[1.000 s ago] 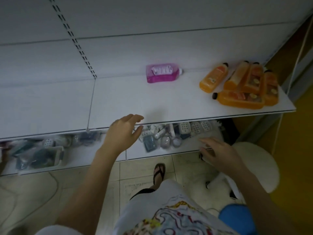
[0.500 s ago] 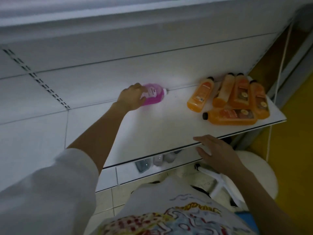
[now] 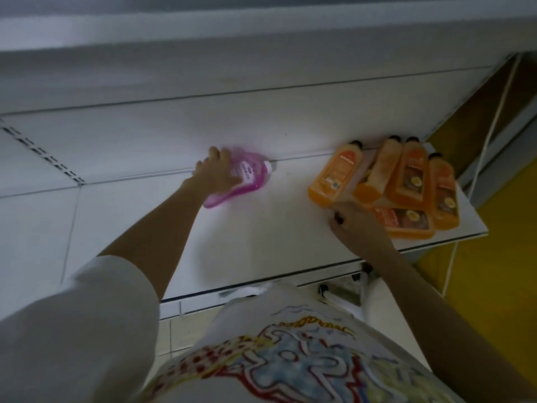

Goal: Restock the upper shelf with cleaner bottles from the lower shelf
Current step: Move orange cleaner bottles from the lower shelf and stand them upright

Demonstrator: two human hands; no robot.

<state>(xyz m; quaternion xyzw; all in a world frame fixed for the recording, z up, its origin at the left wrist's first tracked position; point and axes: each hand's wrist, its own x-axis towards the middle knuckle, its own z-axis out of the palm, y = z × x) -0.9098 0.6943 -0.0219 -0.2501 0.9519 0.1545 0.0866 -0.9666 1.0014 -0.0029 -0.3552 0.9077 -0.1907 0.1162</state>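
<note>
We record a white back panel point(image 3: 203, 126) filling the upper half of the head view, with a slotted upright running down its left side. Below it a white shelf board point(image 3: 276, 237) extends from the left edge to a corner at the right, where a pale cord point(image 3: 476, 170) hangs past a yellow surface. The person's white shirt point(image 3: 290, 359), printed in red, yellow and blue, occupies the lower centre, and a white sleeve point(image 3: 72, 330) covers the lower left. Pale floor tiles point(image 3: 180, 333) show under the board's front edge. At the right end of the board we count five orange bottles point(image 3: 406, 175) with dark caps: four lie side by side, necks toward the panel, touching one another, and a fifth, the crosswise bottle point(image 3: 406, 223), lies in front of them along the front edge. A pink bottle point(image 3: 252, 175) sits well apart to their left, close to the panel, tilted and blurred, its white cap point(image 3: 268, 167) pointing right. The left hand point(image 3: 215, 175) grips its base end, fingers curled over the body. The right hand point(image 3: 357, 228) holds the neck end of the crosswise bottle, fingers wrapped round it, the dark cap showing beside the thumb
</note>
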